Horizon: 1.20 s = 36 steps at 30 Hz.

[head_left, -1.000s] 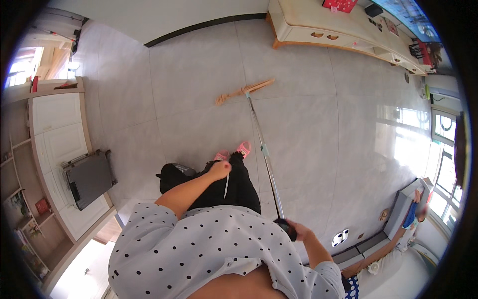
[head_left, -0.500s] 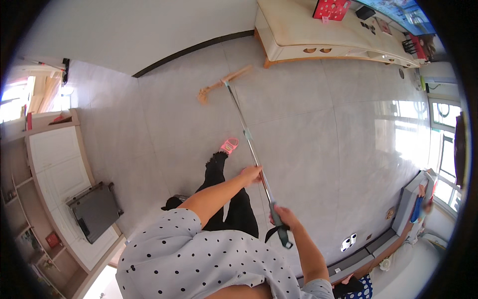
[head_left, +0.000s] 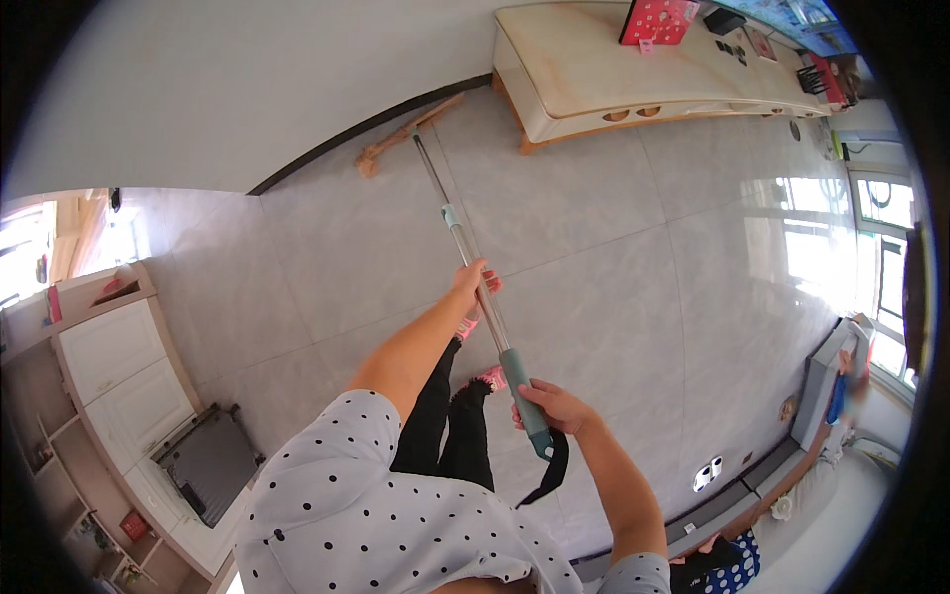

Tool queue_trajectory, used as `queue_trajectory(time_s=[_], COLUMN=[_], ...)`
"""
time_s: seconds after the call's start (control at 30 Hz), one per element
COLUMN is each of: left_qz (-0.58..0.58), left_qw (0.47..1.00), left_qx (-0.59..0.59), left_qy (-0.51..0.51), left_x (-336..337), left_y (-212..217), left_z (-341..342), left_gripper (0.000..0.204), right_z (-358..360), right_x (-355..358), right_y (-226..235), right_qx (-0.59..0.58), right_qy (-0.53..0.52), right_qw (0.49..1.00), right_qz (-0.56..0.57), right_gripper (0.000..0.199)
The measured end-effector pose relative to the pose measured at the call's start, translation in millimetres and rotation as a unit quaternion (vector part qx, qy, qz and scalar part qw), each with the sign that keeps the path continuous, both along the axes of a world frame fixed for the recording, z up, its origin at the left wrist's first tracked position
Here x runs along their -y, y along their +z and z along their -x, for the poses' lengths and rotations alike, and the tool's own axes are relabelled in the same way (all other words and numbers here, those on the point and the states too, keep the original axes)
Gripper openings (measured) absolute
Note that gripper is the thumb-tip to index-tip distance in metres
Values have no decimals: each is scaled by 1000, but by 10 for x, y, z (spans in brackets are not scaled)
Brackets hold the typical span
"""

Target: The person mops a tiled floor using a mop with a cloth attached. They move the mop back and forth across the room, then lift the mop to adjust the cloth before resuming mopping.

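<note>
A long-handled mop (head_left: 432,174) slants away from me across the floor, its metal pole running up to a tan, fluffy head (head_left: 389,146). That head lies on the floor beside the dark skirting at the foot of the wall. My left hand (head_left: 476,280) is wrapped round the middle of the pole, below a pale green collar (head_left: 450,215). Nearer to me, my right hand (head_left: 552,404) is closed on the grey-green grip (head_left: 519,374) at the pole's end. From that end a black strap (head_left: 550,477) hangs loose.
A cream cabinet (head_left: 564,59) on wooden legs stands at the far side, right of the mop head. White cupboards (head_left: 114,346) with a dark grey case (head_left: 210,463) before them line the left. A grey sofa (head_left: 712,515) runs along the lower right, near white slippers (head_left: 707,473).
The mop head has moved away and to the left, up to the skirting. Both my hands have gone forward and left with the pole, and my feet have shifted.
</note>
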State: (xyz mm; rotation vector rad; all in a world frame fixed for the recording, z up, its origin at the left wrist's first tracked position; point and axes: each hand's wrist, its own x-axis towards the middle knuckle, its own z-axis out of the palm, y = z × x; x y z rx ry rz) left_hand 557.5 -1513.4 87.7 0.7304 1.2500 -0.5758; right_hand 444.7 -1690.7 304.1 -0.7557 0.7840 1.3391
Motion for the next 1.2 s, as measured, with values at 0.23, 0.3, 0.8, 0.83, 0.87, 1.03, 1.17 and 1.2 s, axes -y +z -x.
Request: queue_trajectory(time_s=[0.23,0.3,0.8,0.83,0.87,1.03,1.17,1.2], left_qz=[-50,-101,360,382,344,192,128,103], left_qw=[960,917,932,922,938,978,986,989], left_qx=[-49,-72,-44,-27,-18,-43,4,0], left_qy=[-270,-379,22,53,40,71,109,106], left_x=[-76,-91,389,350,294,245,408,476], left_y=[-61,51,1760,1791,1795,1565,1015,952], left_z=[82,336,1052,1024,980,663,558,499], left_gripper=[12,15,20,21,23,25,22,21], right_z=[455,748,1016,998,1010,637,190,202], right_x=[-248,-304,590,670,782,959,879,913], right_y=[25,132,1879,1867,1833,1564,1480,1471], right_qx=[-116,-130,177,235,161,-36,140,159], right_qy=[-238,-253,350,409,293,241,534,555], right_qw=[960,953,870,826,913,970,814,786], right_qz=[-87,-110,297,309,235,-21,181,222], right_gripper=[32,32,32,41,46,46,65,65])
